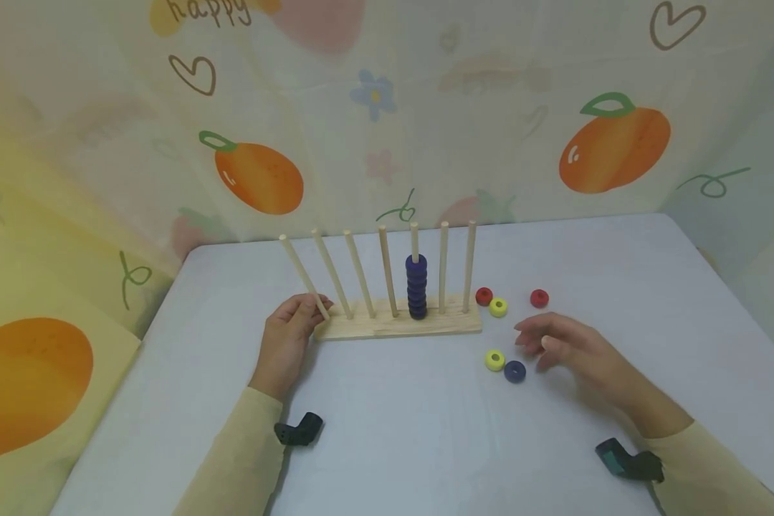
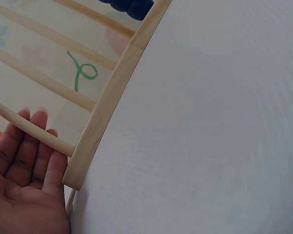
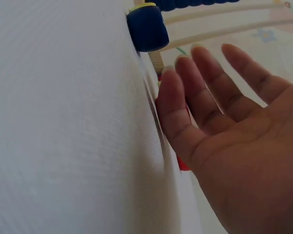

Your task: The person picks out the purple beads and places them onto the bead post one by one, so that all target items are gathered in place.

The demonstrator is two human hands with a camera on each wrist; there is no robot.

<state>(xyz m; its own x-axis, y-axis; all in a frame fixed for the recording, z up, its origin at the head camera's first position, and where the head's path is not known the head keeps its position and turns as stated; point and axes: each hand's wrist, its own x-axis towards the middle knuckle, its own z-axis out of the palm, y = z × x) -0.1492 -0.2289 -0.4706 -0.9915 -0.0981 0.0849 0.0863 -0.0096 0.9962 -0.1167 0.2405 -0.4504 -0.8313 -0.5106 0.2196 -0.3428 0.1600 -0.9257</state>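
Note:
A wooden peg stand (image 1: 396, 328) with several upright pegs stands on the table, and a stack of dark blue beads (image 1: 416, 288) sits on one peg right of its middle. My left hand (image 1: 287, 345) holds the stand's leftmost peg (image 2: 36, 130), thumb in front and fingers behind it. To the right, my right hand (image 1: 570, 347) hovers with relaxed fingers and nothing in them. Nearest to it lie a loose blue bead (image 1: 514, 371) and a yellow bead (image 1: 494, 360). The blue bead (image 3: 148, 28) also shows beyond the fingertips in the right wrist view.
Beyond the right hand lie a red bead (image 1: 539, 298), a second yellow bead (image 1: 498, 307) and another red bead (image 1: 484, 296) by the stand's right end. A white cloth covers the table (image 1: 413, 430). Behind it hangs a printed curtain (image 1: 490, 129).

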